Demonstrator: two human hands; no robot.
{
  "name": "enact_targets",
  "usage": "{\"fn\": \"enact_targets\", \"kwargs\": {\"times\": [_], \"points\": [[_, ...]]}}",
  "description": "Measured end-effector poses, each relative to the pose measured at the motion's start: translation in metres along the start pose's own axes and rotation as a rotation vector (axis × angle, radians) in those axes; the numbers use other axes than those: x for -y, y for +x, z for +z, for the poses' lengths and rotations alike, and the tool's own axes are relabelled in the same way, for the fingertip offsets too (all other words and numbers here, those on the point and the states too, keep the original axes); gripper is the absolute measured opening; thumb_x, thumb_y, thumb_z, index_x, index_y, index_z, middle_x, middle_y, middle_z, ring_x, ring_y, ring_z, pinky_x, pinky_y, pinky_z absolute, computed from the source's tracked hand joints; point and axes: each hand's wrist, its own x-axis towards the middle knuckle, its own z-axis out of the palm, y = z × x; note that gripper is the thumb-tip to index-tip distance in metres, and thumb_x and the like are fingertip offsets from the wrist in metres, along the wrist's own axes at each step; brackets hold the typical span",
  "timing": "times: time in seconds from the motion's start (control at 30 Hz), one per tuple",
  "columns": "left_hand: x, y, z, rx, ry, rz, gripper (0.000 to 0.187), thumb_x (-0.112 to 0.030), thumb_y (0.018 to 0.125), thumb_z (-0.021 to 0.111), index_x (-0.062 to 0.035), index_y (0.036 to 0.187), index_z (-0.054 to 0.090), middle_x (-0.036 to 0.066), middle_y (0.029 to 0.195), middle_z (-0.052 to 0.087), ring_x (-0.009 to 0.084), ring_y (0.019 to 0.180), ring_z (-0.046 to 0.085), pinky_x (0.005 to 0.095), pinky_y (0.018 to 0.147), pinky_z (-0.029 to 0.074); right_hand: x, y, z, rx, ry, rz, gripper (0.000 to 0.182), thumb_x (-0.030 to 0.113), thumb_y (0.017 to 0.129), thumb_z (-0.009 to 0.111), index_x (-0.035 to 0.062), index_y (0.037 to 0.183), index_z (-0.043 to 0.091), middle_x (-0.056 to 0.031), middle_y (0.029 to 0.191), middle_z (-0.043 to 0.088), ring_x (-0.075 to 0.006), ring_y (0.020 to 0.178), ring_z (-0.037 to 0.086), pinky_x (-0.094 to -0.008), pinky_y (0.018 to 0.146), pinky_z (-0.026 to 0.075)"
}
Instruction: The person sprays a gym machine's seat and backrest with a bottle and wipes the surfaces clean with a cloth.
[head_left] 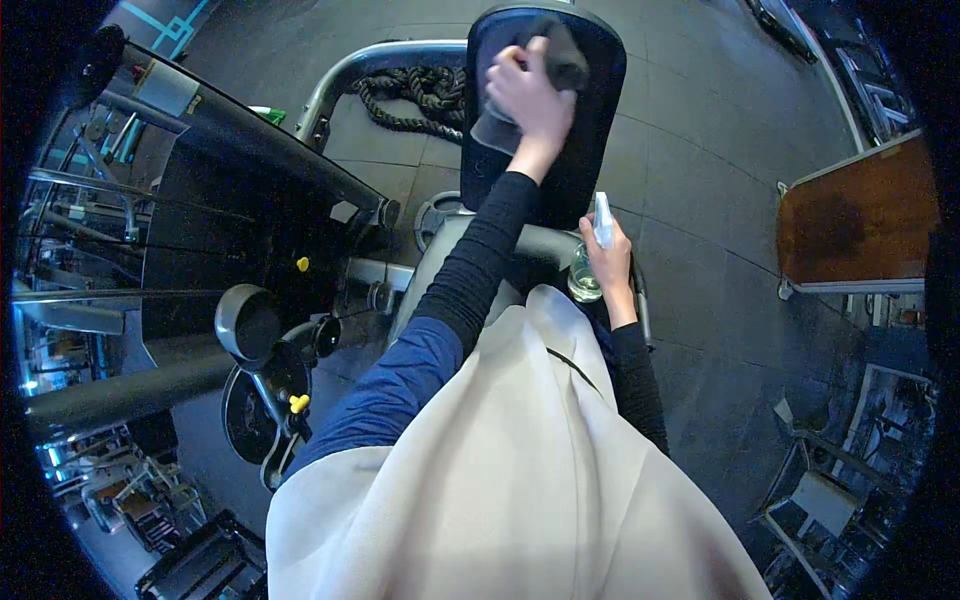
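Observation:
My left hand (532, 100) is closed on a dark grey cloth (562, 62), pressing it against the upper part of a black padded backrest (590, 150). Part of the cloth hangs out below the fingers, slightly blurred. Lower down and to the right, my right hand (610, 262) grips a clear spray bottle (583, 278) with a white trigger head (602, 220). The bottle stays beside the lower end of the backrest, pale liquid showing inside it.
A black weight machine frame (220, 200) with yellow knobs (299, 404) stands on the left. Thick black rope (420, 95) lies coiled on the tiled floor (690, 200) behind a curved metal bar (390, 50). To the right is a brown board (855, 220).

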Motion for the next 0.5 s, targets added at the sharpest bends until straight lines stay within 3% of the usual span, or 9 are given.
{"fn": "enact_targets", "kwargs": {"times": [0.1,0.23,0.27,0.33,0.4,0.5], "points": [[-0.020,-0.020,0.010,0.121,-0.065,0.287,0.075,-0.015,0.047,0.082,-0.0301,0.115,0.054,0.006,0.107,0.046,0.0287,0.098,0.045,0.0431,0.079,0.034,0.000,0.000,0.003,0.005,-0.001,-0.005,0.028,0.035,0.085,0.069,0.0095,0.095,0.067,-0.0162,0.079,0.068,-0.0354,0.076,0.067,-0.0411,0.068,0.052],[-0.015,-0.031,0.024,0.144,0.028,0.803,0.048,-0.019,0.070,0.064,-0.0349,0.115,0.060,0.000,0.107,0.049,0.0251,0.099,0.045,0.0410,0.081,0.034,0.003,-0.001,0.003,0.001,-0.035,-0.022,0.029,0.036,0.085,0.069,0.0097,0.096,0.066,-0.0163,0.079,0.068,-0.0367,0.077,0.067,-0.0421,0.069,0.052],[-0.008,-0.029,0.027,0.104,0.048,0.900,0.049,-0.019,0.068,0.065,-0.0352,0.115,0.060,0.000,0.109,0.050,0.0246,0.100,0.046,0.0412,0.081,0.034,0.002,0.000,0.004,-0.008,-0.032,-0.026,0.028,0.035,0.085,0.069,0.0094,0.096,0.066,-0.0161,0.078,0.068,-0.0359,0.076,0.067,-0.0414,0.068,0.052],[0.005,-0.015,0.018,0.092,-0.003,0.896,0.054,-0.019,0.064,0.068,-0.0362,0.115,0.060,0.000,0.109,0.051,0.0236,0.100,0.047,0.0410,0.081,0.035,0.001,0.001,0.004,-0.010,-0.005,-0.011,0.028,0.034,0.085,0.069,0.0085,0.095,0.066,-0.0158,0.077,0.068,-0.0340,0.075,0.068,-0.0399,0.068,0.052],[0.024,0.001,0.010,0.115,-0.041,0.698,0.070,-0.014,0.048,0.077,-0.0336,0.113,0.062,0.001,0.109,0.052,0.0248,0.100,0.048,0.0412,0.078,0.035,-0.002,0.002,0.001,0.002,0.043,0.029,0.028,0.033,0.085,0.069,0.0074,0.095,0.067,-0.0154,0.077,0.068,-0.0318,0.075,0.068,-0.0383,0.067,0.052],[0.048,0.023,-0.007,0.016,0.019,0.370,0.075,-0.009,0.050,0.078,-0.0282,0.118,0.055,0.007,0.108,0.049,0.0283,0.096,0.045,0.0419,0.075,0.033,-0.013,0.003,-0.001,-0.013,0.094,0.038,0.028,0.032,0.086,0.069,0.0057,0.095,0.067,-0.0148,0.076,0.068,-0.0291,0.074,0.069,-0.0364,0.067,0.052]]}}
